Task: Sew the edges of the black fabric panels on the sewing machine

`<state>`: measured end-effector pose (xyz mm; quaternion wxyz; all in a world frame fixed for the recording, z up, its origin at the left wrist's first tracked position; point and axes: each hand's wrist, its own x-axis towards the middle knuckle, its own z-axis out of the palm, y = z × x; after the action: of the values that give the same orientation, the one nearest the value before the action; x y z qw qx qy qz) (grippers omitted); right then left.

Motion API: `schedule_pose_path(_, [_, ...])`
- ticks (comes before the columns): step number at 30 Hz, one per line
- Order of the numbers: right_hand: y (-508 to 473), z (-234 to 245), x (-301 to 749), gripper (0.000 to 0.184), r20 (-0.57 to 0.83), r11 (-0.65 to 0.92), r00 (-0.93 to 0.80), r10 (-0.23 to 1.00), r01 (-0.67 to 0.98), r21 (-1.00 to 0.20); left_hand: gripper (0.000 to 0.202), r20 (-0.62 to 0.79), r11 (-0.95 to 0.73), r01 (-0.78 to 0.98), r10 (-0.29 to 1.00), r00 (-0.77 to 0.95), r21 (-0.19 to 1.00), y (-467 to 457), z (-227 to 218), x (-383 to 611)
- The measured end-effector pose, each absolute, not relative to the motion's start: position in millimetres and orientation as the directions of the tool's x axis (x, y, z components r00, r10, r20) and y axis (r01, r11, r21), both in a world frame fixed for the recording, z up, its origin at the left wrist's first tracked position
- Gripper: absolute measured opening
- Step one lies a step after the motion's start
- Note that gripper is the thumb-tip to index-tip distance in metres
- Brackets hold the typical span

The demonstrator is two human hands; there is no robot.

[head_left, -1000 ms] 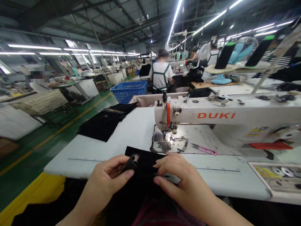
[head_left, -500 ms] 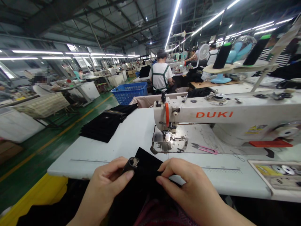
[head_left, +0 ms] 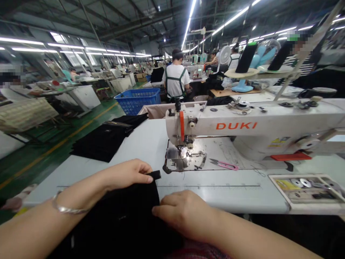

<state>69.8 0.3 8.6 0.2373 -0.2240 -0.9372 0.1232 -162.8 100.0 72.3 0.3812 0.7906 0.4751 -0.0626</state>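
Observation:
A piece of black fabric (head_left: 126,212) spreads over the front edge of the sewing table, low in the head view. My left hand (head_left: 132,172) is closed on its upper edge, where a rolled or folded end pokes out past the thumb. Lower down and to the right, my right hand (head_left: 180,212) pinches the fabric's right edge. Just beyond both hands stands a white sewing machine (head_left: 237,124), its needle area apart from the cloth. Pink-handled thread snips (head_left: 225,164) lie on the machine bed.
Folded black pieces (head_left: 105,138) are stacked at the table's left. A tray of bobbins (head_left: 304,192) is set into the table at right. Behind stand a blue basket (head_left: 138,100) and a person in a white shirt (head_left: 176,77). Thread cones (head_left: 246,59) rise at upper right.
My left hand has moved up and forward with the fabric's end, and more of the cloth now lies spread. My right hand has shifted slightly left and down. The whole view has shifted.

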Motion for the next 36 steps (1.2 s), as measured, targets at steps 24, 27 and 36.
schedule_pose_path(24, [105.9, -27.1, 111.3, 0.012, 0.332, 0.712, -0.653, 0.681, 0.697, -0.089, 0.032, 0.339, -0.788, 0.569, 0.615, 0.712, 0.236, 170.7, -35.4, -90.6])
schedule_pose_path(27, [108.0, -26.6, 112.2, 0.014, 0.346, 0.690, -0.625, 0.699, 0.717, -0.099, 0.030, 0.339, -0.807, 0.545, 0.590, 0.732, 0.228, 177.1, -34.3, -86.3])
schedule_pose_path(36, [86.2, -34.4, 120.6, 0.016, 0.440, 0.760, -0.647, 0.623, 0.633, -0.147, 0.026, 0.371, -0.812, 0.534, 0.583, 0.723, 0.235, 147.5, -38.4, -88.8])
